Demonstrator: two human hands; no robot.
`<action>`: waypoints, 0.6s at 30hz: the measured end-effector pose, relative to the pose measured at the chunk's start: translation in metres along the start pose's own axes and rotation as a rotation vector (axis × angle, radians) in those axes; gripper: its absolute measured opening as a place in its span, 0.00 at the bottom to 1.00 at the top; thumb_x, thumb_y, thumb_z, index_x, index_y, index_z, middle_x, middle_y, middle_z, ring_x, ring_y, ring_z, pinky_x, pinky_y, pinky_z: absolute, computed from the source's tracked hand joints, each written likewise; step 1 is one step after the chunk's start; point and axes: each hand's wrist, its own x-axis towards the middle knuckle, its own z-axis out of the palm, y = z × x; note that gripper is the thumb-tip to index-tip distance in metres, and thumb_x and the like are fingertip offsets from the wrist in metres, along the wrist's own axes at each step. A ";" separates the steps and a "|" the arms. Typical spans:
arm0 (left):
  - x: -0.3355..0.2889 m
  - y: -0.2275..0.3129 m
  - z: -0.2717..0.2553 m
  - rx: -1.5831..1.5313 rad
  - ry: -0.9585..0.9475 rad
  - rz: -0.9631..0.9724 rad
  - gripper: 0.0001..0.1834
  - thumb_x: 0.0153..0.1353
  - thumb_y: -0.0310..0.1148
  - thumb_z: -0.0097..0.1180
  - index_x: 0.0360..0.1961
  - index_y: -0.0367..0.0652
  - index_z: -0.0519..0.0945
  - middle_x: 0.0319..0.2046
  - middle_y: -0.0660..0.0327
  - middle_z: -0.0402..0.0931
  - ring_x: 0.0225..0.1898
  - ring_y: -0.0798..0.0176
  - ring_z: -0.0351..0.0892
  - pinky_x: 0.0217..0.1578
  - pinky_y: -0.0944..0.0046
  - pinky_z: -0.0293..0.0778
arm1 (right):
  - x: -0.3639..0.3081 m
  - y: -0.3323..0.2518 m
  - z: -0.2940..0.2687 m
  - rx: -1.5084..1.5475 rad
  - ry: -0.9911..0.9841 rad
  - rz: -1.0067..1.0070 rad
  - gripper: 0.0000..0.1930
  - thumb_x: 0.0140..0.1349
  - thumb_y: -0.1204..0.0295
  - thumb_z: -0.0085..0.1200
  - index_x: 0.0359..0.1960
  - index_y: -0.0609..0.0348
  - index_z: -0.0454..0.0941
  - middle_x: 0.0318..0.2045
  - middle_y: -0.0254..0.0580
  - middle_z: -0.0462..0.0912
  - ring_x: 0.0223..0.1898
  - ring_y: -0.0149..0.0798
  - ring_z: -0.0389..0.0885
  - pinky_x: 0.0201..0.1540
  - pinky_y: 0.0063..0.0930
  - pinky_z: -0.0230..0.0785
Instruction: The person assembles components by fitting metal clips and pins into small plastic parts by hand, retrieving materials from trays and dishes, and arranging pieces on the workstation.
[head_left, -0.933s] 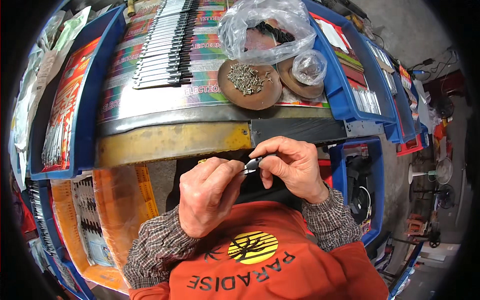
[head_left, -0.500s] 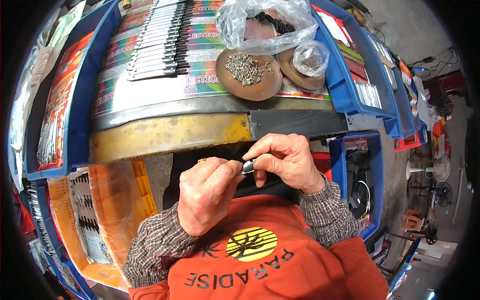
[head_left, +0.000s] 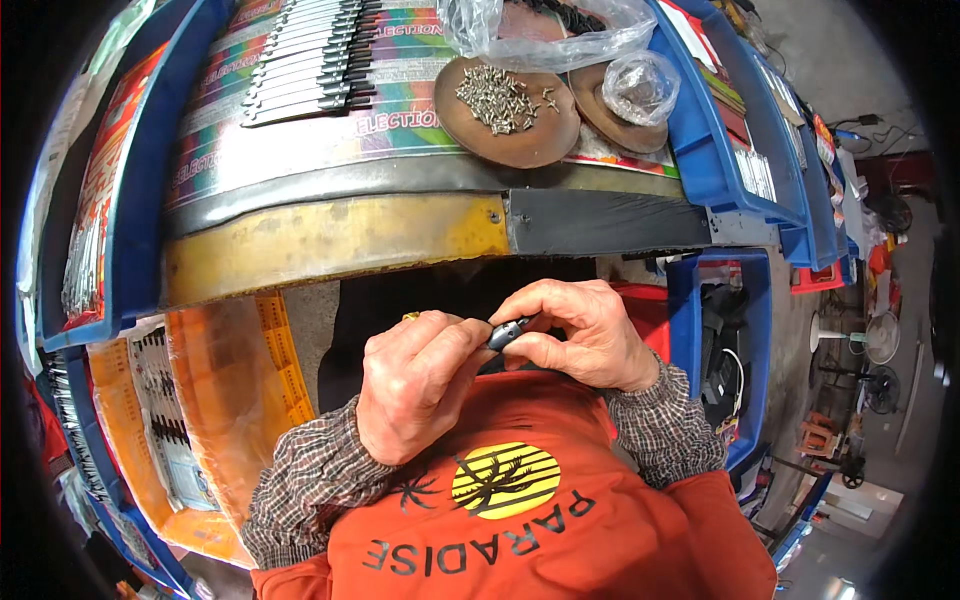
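Observation:
In front of my chest, both hands pinch a small dark grey, glossy piece with a pointed black end toward the right and small dots on its side. My left hand grips its left end between thumb and fingertips. The thumb and index finger of my right hand close on its pointed end. Fingers hide part of the piece, and its exact kind does not show. Beyond my hands, small metal screws or pins lie heaped in a shallow brown dish on the workbench.
Slim silver pieces with black ends lie in a row on the bench. A clear plastic bag holds black parts. Blue bins flank the bench. The bench's yellow front edge runs before my hands. An orange-lined bin stands lower left.
The dark piece has turned between my fingers, so its dotted side and pointed end now show. My right fingers have shifted along it. The bench sits slightly higher in the view.

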 end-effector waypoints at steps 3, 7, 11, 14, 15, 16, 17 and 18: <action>-0.004 -0.002 0.004 -0.013 0.004 -0.005 0.13 0.44 0.19 0.65 0.33 0.39 0.79 0.25 0.57 0.78 0.25 0.56 0.79 0.25 0.62 0.73 | -0.006 0.008 0.004 -0.224 0.025 -0.098 0.09 0.59 0.78 0.59 0.41 0.65 0.78 0.29 0.39 0.82 0.26 0.28 0.81 0.29 0.21 0.74; -0.011 -0.005 0.006 0.010 -0.009 -0.019 0.13 0.44 0.19 0.65 0.33 0.39 0.78 0.25 0.57 0.78 0.24 0.56 0.79 0.24 0.62 0.72 | -0.012 0.018 0.012 -0.253 0.101 -0.154 0.10 0.57 0.78 0.61 0.40 0.64 0.78 0.30 0.39 0.82 0.27 0.31 0.81 0.30 0.23 0.73; -0.016 -0.005 0.006 0.024 -0.009 -0.018 0.13 0.44 0.19 0.65 0.33 0.40 0.78 0.25 0.58 0.78 0.24 0.57 0.78 0.24 0.62 0.71 | -0.015 0.018 0.017 -0.253 0.113 -0.153 0.11 0.56 0.78 0.62 0.41 0.64 0.78 0.32 0.40 0.83 0.29 0.33 0.82 0.30 0.23 0.73; -0.019 -0.004 0.009 0.027 0.003 -0.023 0.13 0.44 0.19 0.66 0.33 0.40 0.78 0.25 0.58 0.77 0.24 0.57 0.78 0.24 0.63 0.71 | -0.017 0.021 0.018 -0.264 0.123 -0.167 0.11 0.56 0.78 0.62 0.41 0.64 0.78 0.32 0.40 0.83 0.28 0.32 0.81 0.30 0.23 0.73; -0.020 -0.003 0.010 0.033 0.009 -0.030 0.14 0.43 0.19 0.66 0.33 0.39 0.78 0.25 0.58 0.77 0.24 0.57 0.78 0.24 0.63 0.71 | -0.018 0.022 0.018 -0.263 0.127 -0.172 0.11 0.56 0.78 0.62 0.41 0.63 0.79 0.31 0.40 0.83 0.28 0.32 0.81 0.29 0.22 0.72; -0.021 -0.002 0.011 0.030 0.007 -0.033 0.14 0.43 0.19 0.66 0.33 0.39 0.78 0.25 0.58 0.77 0.24 0.57 0.78 0.24 0.63 0.71 | -0.018 0.023 0.018 -0.262 0.127 -0.168 0.11 0.56 0.78 0.62 0.41 0.63 0.79 0.31 0.40 0.83 0.28 0.32 0.81 0.29 0.22 0.72; -0.022 -0.001 0.011 0.040 0.010 -0.034 0.14 0.43 0.19 0.66 0.33 0.39 0.78 0.25 0.57 0.77 0.24 0.57 0.78 0.24 0.63 0.71 | -0.019 0.024 0.018 -0.262 0.115 -0.166 0.10 0.56 0.78 0.61 0.40 0.63 0.79 0.31 0.40 0.83 0.26 0.31 0.80 0.28 0.22 0.71; -0.022 -0.001 0.012 0.048 0.012 -0.033 0.14 0.43 0.19 0.66 0.33 0.39 0.78 0.25 0.57 0.77 0.24 0.57 0.78 0.24 0.63 0.71 | -0.020 0.024 0.017 -0.263 0.104 -0.164 0.10 0.56 0.78 0.61 0.40 0.63 0.79 0.30 0.40 0.82 0.25 0.31 0.79 0.27 0.22 0.70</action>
